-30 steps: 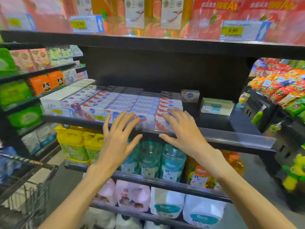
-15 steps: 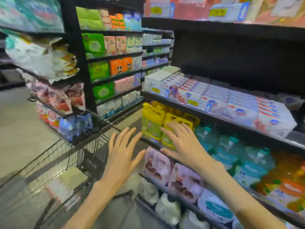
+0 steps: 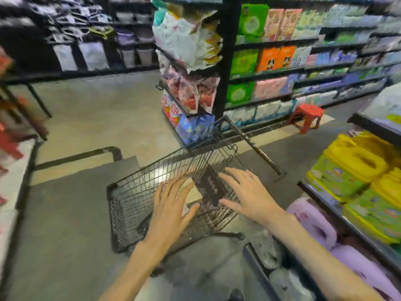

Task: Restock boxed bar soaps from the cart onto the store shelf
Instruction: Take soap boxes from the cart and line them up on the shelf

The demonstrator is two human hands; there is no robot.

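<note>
Wire cart (image 3: 138, 198) is reached over by both hands; left hand (image 3: 171, 205) and right hand (image 3: 247, 192) are held with fingers (image 3: 230, 172) spread, nothing gripped.

A single wide-angle view from the person's head looks forward and steeply down the store aisle. The wire cart (image 3: 173, 192) sits close below at centre, shelving (image 3: 358, 213) crowds the near right edge, and farther racks are blurred.
</note>
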